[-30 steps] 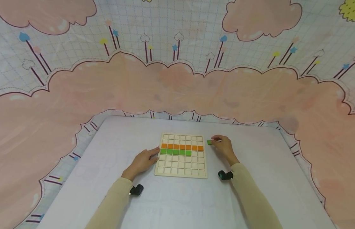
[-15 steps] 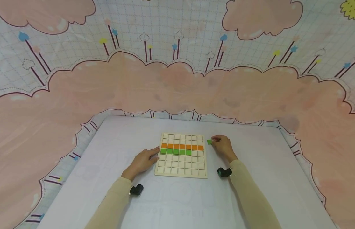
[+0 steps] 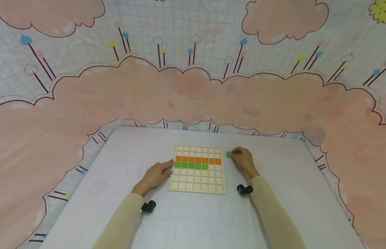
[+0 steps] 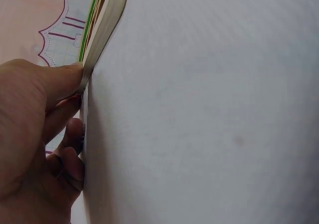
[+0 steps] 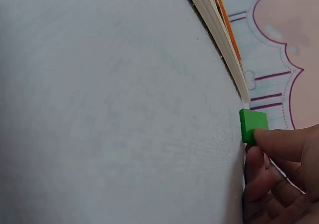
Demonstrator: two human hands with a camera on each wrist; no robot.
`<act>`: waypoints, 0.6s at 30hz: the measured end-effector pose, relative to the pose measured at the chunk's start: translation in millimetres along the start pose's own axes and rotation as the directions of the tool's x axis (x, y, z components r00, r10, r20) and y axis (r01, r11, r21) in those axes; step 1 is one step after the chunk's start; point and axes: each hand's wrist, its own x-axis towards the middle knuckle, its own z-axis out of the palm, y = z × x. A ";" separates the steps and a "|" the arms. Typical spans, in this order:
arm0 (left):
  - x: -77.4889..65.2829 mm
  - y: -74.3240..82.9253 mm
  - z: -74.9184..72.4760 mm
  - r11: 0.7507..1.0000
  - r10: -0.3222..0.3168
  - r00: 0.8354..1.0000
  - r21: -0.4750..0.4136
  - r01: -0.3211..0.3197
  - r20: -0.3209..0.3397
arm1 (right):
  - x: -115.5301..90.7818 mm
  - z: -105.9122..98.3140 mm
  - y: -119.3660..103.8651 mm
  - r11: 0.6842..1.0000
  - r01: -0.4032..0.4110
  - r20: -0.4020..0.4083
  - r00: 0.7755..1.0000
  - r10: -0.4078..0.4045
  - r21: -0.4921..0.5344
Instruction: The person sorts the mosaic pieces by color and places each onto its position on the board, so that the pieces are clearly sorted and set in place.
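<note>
A pale wooden grid board (image 3: 196, 179) lies flat on the table. Across it runs a full row of orange square tiles (image 3: 195, 159), and below that a shorter row of green square tiles (image 3: 191, 165) starts from the left side. My left hand (image 3: 153, 175) touches the board's left edge with thumb and extended fingers; in the left wrist view the thumb (image 4: 65, 79) rests against that edge. To the right of the board, my right hand (image 3: 243, 161) pinches a loose green tile (image 5: 253, 124) between thumb and fingertips, apart from the board.
The white table (image 3: 180, 221) spreads out around the board. Behind it hangs a cloth backdrop (image 3: 193, 97) with pink clouds. A small black camera (image 3: 148, 206) sits at the left wrist, and another black camera (image 3: 244, 189) at the right wrist.
The green tile in my right hand has shifted slightly to the right and shows more of its face. My left hand and the board have stayed in place.
</note>
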 end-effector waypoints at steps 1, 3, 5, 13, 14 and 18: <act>-0.4 0.5 -0.6 1.000 0.000 1.000 0.001 0.000 0.000 | -0.8 -0.4 0.3 1.000 0.004 -0.004 1.000 -0.004 0.006; -1.3 1.4 -1.7 1.000 -0.001 1.000 -0.002 0.001 0.000 | -2.2 -1.2 1.0 1.000 0.016 -0.010 1.000 -0.016 0.013; -2.1 2.2 -2.3 1.000 0.000 1.000 -0.003 0.000 0.000 | -4.2 -2.0 1.2 1.000 0.023 -0.013 1.000 -0.023 0.015; -3.6 2.6 -2.1 1.000 0.006 1.000 0.005 -0.006 -0.006 | -10.6 -3.0 4.1 0.999 0.030 -0.011 1.000 -0.029 0.033; -3.6 2.5 -2.0 1.000 0.007 1.000 0.006 -0.007 -0.006 | -11.7 -3.1 3.9 0.999 0.029 -0.012 1.000 -0.029 0.036; -2.9 1.7 -2.1 1.000 0.011 1.000 0.003 -0.011 -0.010 | -17.2 -4.7 1.0 0.999 0.025 -0.013 1.000 -0.024 0.048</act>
